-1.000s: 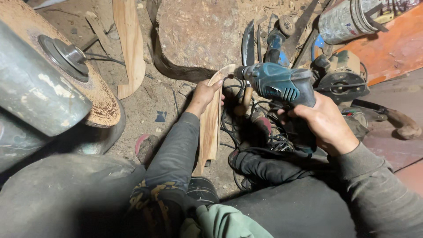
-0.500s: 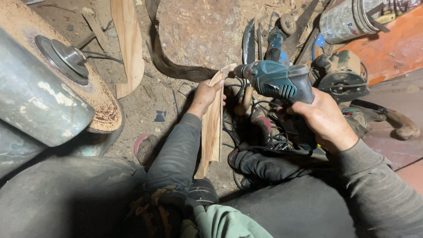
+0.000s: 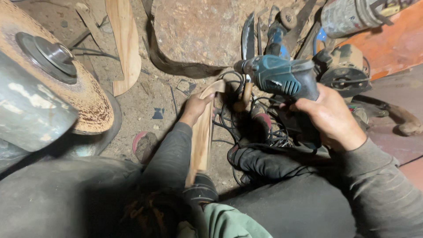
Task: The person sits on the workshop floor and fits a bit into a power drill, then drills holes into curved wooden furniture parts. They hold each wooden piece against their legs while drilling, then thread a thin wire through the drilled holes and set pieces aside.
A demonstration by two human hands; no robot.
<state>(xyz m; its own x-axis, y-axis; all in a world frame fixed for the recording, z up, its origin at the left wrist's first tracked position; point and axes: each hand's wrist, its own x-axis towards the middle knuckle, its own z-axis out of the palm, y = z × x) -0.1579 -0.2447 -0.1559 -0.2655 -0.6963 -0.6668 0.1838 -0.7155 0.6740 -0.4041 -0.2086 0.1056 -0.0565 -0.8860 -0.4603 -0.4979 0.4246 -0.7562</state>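
My left hand (image 3: 195, 108) grips the upper part of a narrow curved wooden strip (image 3: 202, 136) that stands upright on the dirt floor between my legs. My right hand (image 3: 331, 118) is wrapped around the handle of a teal and black power drill (image 3: 282, 77), held level with its chuck pointing left toward the top end of the strip. The drill's tip sits a short way to the right of the wood, and whether it touches is unclear. Black cables (image 3: 264, 136) lie tangled below the drill.
A large sanding disc machine (image 3: 61, 83) fills the left. A flat wooden piece (image 3: 125, 44) and a big stone slab (image 3: 198, 31) lie ahead. Another power tool (image 3: 346, 72), a grey canister (image 3: 352, 15) and an orange board (image 3: 396, 44) crowd the right.
The drill has shifted slightly to the right and up, away from the strip's top. My left hand keeps its hold on the wood in the same place.
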